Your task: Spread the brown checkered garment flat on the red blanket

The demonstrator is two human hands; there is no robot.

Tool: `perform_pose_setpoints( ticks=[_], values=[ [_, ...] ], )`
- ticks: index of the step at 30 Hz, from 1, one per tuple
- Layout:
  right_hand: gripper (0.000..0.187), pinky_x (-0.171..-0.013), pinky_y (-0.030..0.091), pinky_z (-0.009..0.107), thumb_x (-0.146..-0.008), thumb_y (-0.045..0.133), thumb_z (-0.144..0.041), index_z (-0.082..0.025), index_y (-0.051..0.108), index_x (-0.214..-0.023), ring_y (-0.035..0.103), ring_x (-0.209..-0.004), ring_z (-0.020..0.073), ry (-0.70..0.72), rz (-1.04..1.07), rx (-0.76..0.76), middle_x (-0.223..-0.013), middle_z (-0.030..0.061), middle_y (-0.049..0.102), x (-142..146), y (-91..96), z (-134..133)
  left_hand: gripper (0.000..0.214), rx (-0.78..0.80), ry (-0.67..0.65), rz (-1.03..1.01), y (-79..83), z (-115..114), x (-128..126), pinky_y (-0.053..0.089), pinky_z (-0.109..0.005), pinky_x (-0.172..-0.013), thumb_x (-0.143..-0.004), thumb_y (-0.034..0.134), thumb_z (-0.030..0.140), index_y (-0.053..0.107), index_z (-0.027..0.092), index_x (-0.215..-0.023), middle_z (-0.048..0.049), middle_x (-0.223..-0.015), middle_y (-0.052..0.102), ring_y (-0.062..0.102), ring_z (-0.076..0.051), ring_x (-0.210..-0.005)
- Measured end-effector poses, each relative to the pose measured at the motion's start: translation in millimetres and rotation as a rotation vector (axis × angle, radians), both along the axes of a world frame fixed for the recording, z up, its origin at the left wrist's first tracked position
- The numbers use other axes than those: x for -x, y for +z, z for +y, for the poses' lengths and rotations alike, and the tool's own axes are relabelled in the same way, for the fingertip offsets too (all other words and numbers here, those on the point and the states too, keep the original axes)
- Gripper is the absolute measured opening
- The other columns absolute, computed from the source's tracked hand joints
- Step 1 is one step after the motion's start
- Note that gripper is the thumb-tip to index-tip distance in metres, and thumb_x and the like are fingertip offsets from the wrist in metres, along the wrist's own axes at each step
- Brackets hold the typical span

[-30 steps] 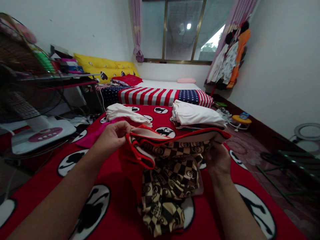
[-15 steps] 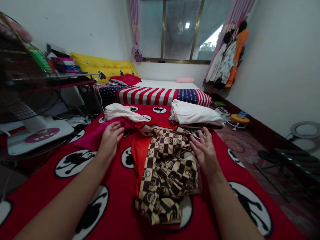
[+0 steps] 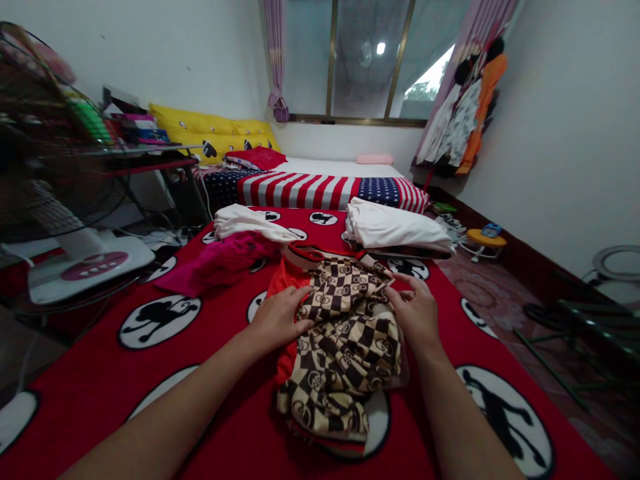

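Note:
A brown-and-cream checkered garment (image 3: 345,327) with a printed face pattern and a red band along its top lies crumpled in front of me. Orange-red cloth (image 3: 284,280) shows along its left side. My left hand (image 3: 283,317) rests on the garment's left part, fingers stretched and thumb apart. At the right edge, my right hand (image 3: 416,312) touches the checkered cloth with loosely bent fingers. Beyond my left hand lies a crumpled magenta garment (image 3: 220,263), and a white garment (image 3: 253,222) is behind it. Folded white cloth (image 3: 397,227) lies behind my right hand.
Everything lies on a red bedspread (image 3: 230,393) with white ovals and black figures. A fan (image 3: 80,260) stands at the left beside a cluttered desk (image 3: 145,152). Another bed (image 3: 320,190) is at the back. An orange stool (image 3: 486,238) and a dark green rack (image 3: 600,327) are at the right.
My left hand has moved right, from beside the magenta garment onto the checkered garment. My right hand has lowered to the garment's right edge, its fingers less spread. The top band now lies differently.

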State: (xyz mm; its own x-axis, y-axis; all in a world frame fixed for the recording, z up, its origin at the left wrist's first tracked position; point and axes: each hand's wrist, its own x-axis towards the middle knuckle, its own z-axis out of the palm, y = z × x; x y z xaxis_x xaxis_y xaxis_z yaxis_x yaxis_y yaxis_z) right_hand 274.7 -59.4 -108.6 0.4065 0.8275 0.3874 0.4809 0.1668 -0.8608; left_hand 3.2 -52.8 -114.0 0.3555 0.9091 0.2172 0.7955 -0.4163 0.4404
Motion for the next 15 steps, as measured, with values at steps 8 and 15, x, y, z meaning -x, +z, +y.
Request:
perform_pose_setpoints(
  ticks=[8, 15],
  values=[
    [0.075, -0.078, 0.049, 0.040, -0.072, 0.065, -0.048, -0.014, 0.047, -0.137, 0.065, -0.093, 0.0293, -0.047, -0.254, 0.326, -0.112, 0.0151, 0.067, -14, -13.6, 8, 0.027, 0.853, -0.508, -0.181, 42.9, -1, 41, 0.043, -0.021, -0.053, -0.077, 0.065, 0.039, 0.071, 0.013, -0.076, -0.0011, -0.064, 0.064, 0.055, -0.014, -0.059],
    [0.037, -0.076, 0.049, 0.033, -0.070, 0.066, -0.024, -0.019, 0.068, -0.107, 0.065, -0.085, 0.0219, 0.282, -0.161, 0.167, -0.094, 0.0066, 0.071, 8, -15.3, 5, 0.034, 0.500, -0.299, -0.577, 57.0, -9, 26, 0.053, -0.026, -0.068, -0.079, 0.066, 0.042, 0.069, 0.015, -0.101, -0.0077, -0.094, 0.071, 0.065, -0.018, -0.078]
  ],
)
